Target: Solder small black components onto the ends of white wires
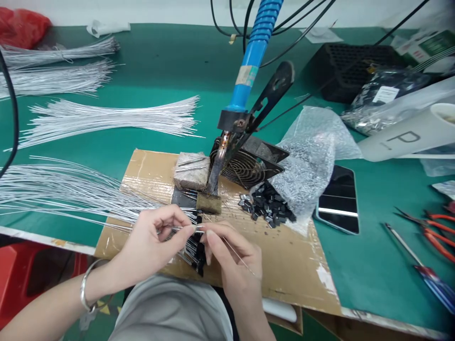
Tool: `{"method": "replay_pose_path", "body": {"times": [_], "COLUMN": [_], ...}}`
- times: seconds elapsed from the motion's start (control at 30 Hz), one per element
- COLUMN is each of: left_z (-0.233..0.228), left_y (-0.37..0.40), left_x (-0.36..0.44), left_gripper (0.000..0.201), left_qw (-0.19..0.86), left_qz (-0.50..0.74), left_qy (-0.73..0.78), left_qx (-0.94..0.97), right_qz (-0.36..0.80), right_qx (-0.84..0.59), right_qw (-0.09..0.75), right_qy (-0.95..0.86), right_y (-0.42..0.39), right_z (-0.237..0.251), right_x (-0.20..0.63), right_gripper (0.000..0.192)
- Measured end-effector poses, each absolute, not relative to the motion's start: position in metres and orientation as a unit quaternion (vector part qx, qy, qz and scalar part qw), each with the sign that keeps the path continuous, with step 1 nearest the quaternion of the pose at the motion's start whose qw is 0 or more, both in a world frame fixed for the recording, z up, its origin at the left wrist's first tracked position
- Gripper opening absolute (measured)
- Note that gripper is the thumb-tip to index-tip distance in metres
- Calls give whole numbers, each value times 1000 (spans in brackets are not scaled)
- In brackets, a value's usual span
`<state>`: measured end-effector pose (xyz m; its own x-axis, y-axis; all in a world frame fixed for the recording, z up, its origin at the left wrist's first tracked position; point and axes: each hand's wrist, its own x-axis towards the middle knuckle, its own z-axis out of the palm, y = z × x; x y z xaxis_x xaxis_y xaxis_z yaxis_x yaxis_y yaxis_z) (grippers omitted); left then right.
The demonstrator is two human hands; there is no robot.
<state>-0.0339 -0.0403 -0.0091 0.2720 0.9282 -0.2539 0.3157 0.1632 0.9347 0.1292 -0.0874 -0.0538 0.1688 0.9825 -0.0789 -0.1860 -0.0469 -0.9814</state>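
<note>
My left hand [156, 241] pinches the end of a thin grey wire between thumb and forefinger, just in front of a small tan block [209, 203]. My right hand [234, 258] is closed too, its fingertips meeting the left ones. A fine, solder-like wire [239, 255] runs across its fingers. What else the right fingertips grip is too small to make out. Below my hands lie wires with black ends [197, 258], partly hidden. A bundle of loose grey wires [71, 187] stretches to the left.
A blue-handled soldering iron [245, 80] hangs point-down above a sponge-like block [192, 170] and a fan [245, 166]. Black chips [270, 204] spill from bubble wrap [309, 151] onto cardboard [284, 270]. A phone [338, 199], a screwdriver [419, 265] and red-handled pliers [435, 229] lie right.
</note>
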Motion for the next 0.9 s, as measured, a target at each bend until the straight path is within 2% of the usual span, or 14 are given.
{"method": "replay_pose_path", "body": {"times": [0.17, 0.3, 0.9], "left_z": [-11, -8, -10], "left_y": [-40, -41, -51], "left_x": [-30, -30, -31], "left_gripper": [21, 24, 24], "left_qw": [536, 534, 527], "left_qz": [287, 276, 280], "left_qy": [551, 551, 536], "left_qx": [572, 579, 597], "right_qz": [550, 577, 606], "right_qx": [-464, -462, -465], "right_qw": [589, 582, 583], "right_qy": [-368, -340, -277], "right_y": [-86, -86, -88], "right_z": [-59, -59, -58], "right_x": [130, 129, 126], "right_gripper": [12, 14, 10]}}
